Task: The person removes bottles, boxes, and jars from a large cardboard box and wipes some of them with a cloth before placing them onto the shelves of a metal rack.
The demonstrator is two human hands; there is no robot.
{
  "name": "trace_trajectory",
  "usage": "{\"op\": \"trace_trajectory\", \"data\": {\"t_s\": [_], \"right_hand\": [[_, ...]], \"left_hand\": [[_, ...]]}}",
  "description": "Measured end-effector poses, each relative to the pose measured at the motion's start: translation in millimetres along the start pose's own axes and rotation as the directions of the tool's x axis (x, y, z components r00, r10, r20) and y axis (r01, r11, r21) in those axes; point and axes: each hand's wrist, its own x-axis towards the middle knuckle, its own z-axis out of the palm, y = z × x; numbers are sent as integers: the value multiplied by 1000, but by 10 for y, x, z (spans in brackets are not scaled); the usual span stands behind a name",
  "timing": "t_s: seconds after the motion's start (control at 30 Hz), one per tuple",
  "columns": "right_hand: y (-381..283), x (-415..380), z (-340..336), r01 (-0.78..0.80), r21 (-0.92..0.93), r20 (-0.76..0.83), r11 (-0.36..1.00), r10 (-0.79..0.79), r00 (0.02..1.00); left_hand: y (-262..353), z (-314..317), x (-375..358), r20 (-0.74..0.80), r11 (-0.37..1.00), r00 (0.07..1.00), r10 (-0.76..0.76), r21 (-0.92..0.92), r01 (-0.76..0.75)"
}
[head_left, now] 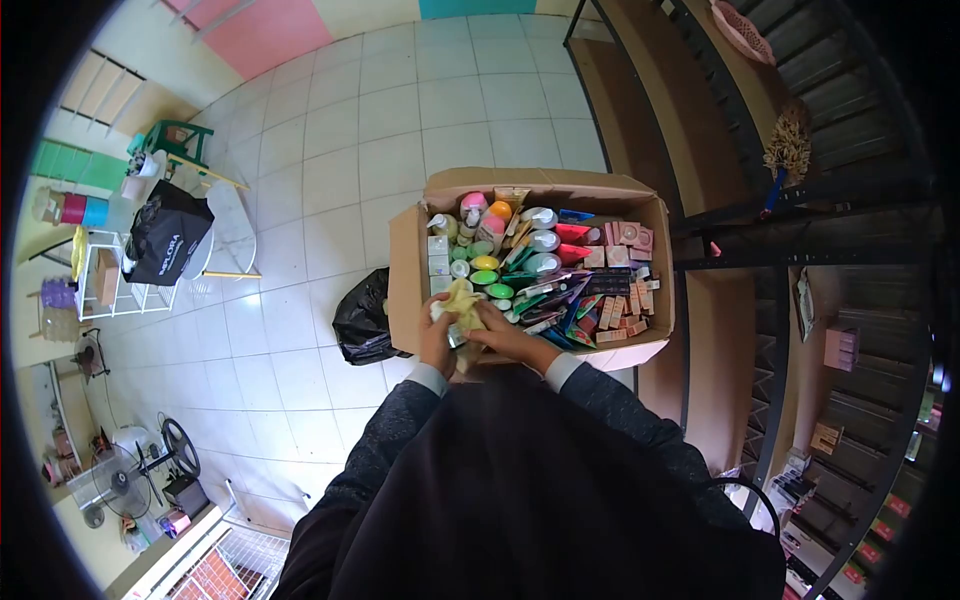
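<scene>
Low over the near left corner of an open cardboard box [545, 180], my left hand [436, 335] and my right hand [508, 335] are together. Between them they hold a crumpled yellow cloth [462, 303], wrapped against a small whitish item whose shape is mostly hidden. Inside the box, green and yellow round caps [484, 263] lie just beyond my hands. Pump bottles [543, 241], colourful tubes and packets [573, 232], and small pink boxes [628, 240] fill the middle and right.
A black plastic bag [362, 318] rests on the tiled floor left of the box. Brown shelves [640, 100] on black frames run along the right. Farther left are a white rack [150, 298], a black bag [168, 232], a green stool [190, 140] and a fan [120, 482].
</scene>
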Motion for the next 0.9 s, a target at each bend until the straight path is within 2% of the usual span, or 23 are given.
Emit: {"op": "trace_trajectory", "data": {"t_s": [0.03,0.1,0.13,0.17,0.2,0.23,0.27,0.3,0.33,0.37,0.43,0.47,0.5,0.57,0.63,0.7,0.73,0.8,0.87,0.9], "right_hand": [[-74,62,-149,0,1,37,1000,0,999],[-204,186,-444,-1,2,110,1000,1,994],[-363,250,-648,-98,108,77,989,90,993],[77,472,-782,-23,153,-58,988,32,998],[236,567,-991,-18,11,-223,1000,20,975],[366,666,-1201,-21,-11,-320,1000,17,947],[444,723,-1358,-20,-117,-437,993,-33,899],[452,731,-1493,-51,-81,-448,995,9,894],[371,710,-1553,-47,-146,-497,988,-32,867],[295,696,-1563,-50,-145,-492,988,-28,870],[190,689,-1563,-26,-429,-476,903,-202,856],[328,779,-1550,34,-583,-413,812,-331,848],[281,779,-1507,33,-580,-412,814,-328,850],[51,787,-1335,46,-860,-234,507,-475,848],[11,863,-1206,56,-859,-203,509,-439,875],[-3,976,-1130,79,-903,-160,423,-499,852],[-49,1006,-1119,8,-910,-183,415,-419,889],[-15,1049,-1114,-23,-917,-202,398,-414,888],[32,1041,-1121,-54,-925,-219,377,-409,886],[46,1020,-1142,-7,-940,-163,341,-432,887]], "left_hand": [[45,-64,30,-34,997,999,-7,-82,4],[120,-176,80,-75,994,997,-18,-107,10],[146,-243,98,-80,999,997,13,-38,-16],[169,-322,101,-87,999,995,42,32,-40],[149,-448,135,-86,990,991,99,113,-89],[160,-501,130,-121,977,982,142,175,-120],[200,-499,103,-141,974,978,156,185,-129],[235,-493,81,-159,971,972,172,194,-140],[216,-547,91,-167,972,971,169,193,-136],[192,-606,104,-176,967,968,178,215,-138],[136,-682,129,-189,961,964,187,238,-139],[98,-707,138,-170,944,962,214,291,-159],[56,-734,147,-150,923,959,240,342,-177],[11,-751,156,-135,887,950,281,416,-203],[56,-621,91,-131,908,961,244,379,-178],[79,-582,60,-127,892,964,233,423,-160],[71,-586,59,-139,902,963,233,401,-160],[75,-608,42,-158,911,960,230,382,-156],[99,-632,22,-230,978,963,143,185,-101],[97,-648,19,-233,978,962,141,184,-99]]}}
